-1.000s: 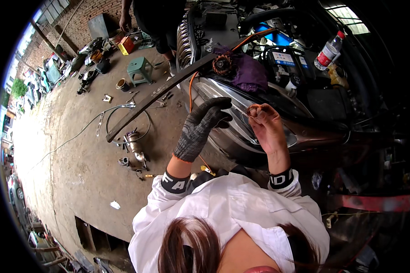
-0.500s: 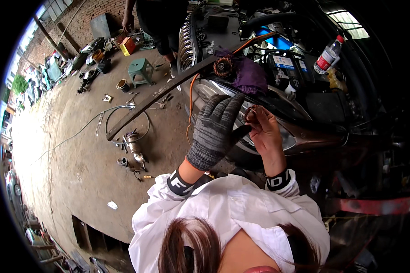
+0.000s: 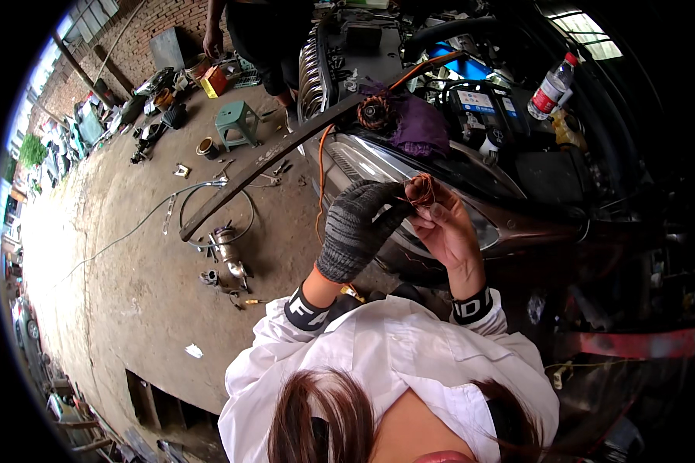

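In front of the car, my bare right hand [image 3: 449, 231] grips a small bundle of copper wire [image 3: 419, 189] between thumb and fingers. My left hand [image 3: 355, 231], in a grey and black knitted glove, has its thumb and fingertips pinched together at the left side of this bundle. Just beyond both hands is the car's headlight [image 3: 374, 166]. A round part with copper windings [image 3: 374, 113] sits farther off, beside a purple cloth [image 3: 421, 130] on the car's front edge.
A long dark bar [image 3: 262, 163] slants from the engine bay out over the floor. An orange cord [image 3: 321, 185] hangs beside it. A bottle with a red cap [image 3: 551, 89] stands near the battery [image 3: 483, 104]. A green stool [image 3: 237, 119] and another person [image 3: 266, 46] are at the back.
My left hand has turned and closed its fingers at the wire bundle, where they were stretched out before. My right hand has tilted, so the copper strands show more.
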Motion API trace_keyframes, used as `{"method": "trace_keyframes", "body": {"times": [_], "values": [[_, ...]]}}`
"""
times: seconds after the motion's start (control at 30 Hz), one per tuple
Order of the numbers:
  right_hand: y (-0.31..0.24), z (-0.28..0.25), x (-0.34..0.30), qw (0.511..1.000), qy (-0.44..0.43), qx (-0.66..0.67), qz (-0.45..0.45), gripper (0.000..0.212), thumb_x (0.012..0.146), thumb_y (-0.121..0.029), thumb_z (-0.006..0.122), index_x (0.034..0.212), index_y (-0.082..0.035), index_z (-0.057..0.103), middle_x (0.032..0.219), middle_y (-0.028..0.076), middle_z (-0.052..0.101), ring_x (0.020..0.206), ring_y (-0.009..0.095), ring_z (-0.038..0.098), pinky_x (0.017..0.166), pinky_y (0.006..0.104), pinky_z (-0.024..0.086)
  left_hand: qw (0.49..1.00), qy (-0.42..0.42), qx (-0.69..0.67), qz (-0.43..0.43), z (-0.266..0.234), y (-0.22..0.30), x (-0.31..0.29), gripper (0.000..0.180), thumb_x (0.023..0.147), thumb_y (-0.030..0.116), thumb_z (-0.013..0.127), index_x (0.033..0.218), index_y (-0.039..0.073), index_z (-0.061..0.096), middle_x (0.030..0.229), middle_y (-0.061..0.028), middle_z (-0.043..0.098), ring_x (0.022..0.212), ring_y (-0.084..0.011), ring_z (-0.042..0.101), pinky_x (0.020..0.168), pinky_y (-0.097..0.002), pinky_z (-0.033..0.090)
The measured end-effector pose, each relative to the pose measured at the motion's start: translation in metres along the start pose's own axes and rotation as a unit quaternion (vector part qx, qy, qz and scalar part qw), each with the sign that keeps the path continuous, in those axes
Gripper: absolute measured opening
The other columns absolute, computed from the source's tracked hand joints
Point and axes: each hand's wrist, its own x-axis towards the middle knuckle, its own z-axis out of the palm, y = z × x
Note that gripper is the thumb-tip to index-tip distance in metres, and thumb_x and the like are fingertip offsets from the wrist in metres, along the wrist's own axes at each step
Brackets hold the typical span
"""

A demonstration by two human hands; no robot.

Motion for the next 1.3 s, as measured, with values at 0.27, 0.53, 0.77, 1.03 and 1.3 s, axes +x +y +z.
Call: {"method": "trace_keyframes", "body": {"times": [0.27,0.53,0.77,1.03,1.3], "values": [[0.005,-0.015,0.001,0.999,-0.012,0.015,-0.031,0.024,0.088,-0.015,0.073,0.107,-0.002,0.065,0.093,0.005,0.065,0.065,0.003,0.045,0.060,0.0165,0.038,0.999,-0.008,0.037,0.037,0.002,-0.006,-0.004,0.028,0.079,0.005,0.074,0.106,0.006,0.069,0.097,-0.0115,0.070,0.091,-0.0288,0.067,0.081,-0.0357,0.053],[0.005,-0.012,0.005,0.995,0.043,0.019,-0.091,0.013,0.091,-0.013,0.069,0.102,-0.005,0.068,0.089,0.003,0.065,0.067,0.005,0.049,0.061,0.0172,0.040,0.998,-0.027,0.024,0.052,-0.003,-0.002,-0.003,0.058,0.076,0.010,0.075,0.130,0.005,0.056,0.123,-0.0136,0.062,0.115,-0.0316,0.057,0.099,-0.0399,0.045],[0.012,-0.013,0.008,0.986,0.066,-0.057,-0.140,0.010,0.091,-0.011,0.069,0.100,-0.008,0.069,0.098,0.005,0.070,0.092,0.015,0.065,0.087,0.0281,0.048,0.976,0.037,0.136,0.167,-0.005,0.007,0.007,0.066,0.067,0.020,0.082,0.128,0.014,0.060,0.124,-0.0131,0.058,0.117,-0.0358,0.053,0.098,-0.0458,0.045],[-0.001,-0.021,0.012,0.992,0.085,0.006,-0.094,0.013,0.096,-0.019,0.063,0.098,-0.006,0.064,0.096,0.003,0.064,0.095,0.013,0.056,0.082,0.0259,0.043,0.967,-0.004,0.107,0.231,-0.015,-0.012,0.004,0.027,0.070,0.009,0.078,0.095,0.010,0.068,0.107,-0.0093,0.066,0.098,-0.0316,0.063,0.081,-0.0412,0.053],[-0.015,-0.027,0.016,0.994,0.065,0.068,-0.047,0.019,0.094,-0.023,0.066,0.097,-0.004,0.064,0.092,0.001,0.061,0.082,0.009,0.052,0.061,0.0188,0.036,0.967,-0.189,0.124,0.114,-0.041,-0.060,-0.017,0.017,0.077,0.009,0.074,0.093,0.008,0.069,0.105,-0.0109,0.066,0.099,-0.0318,0.061,0.083,-0.0406,0.053]]}}
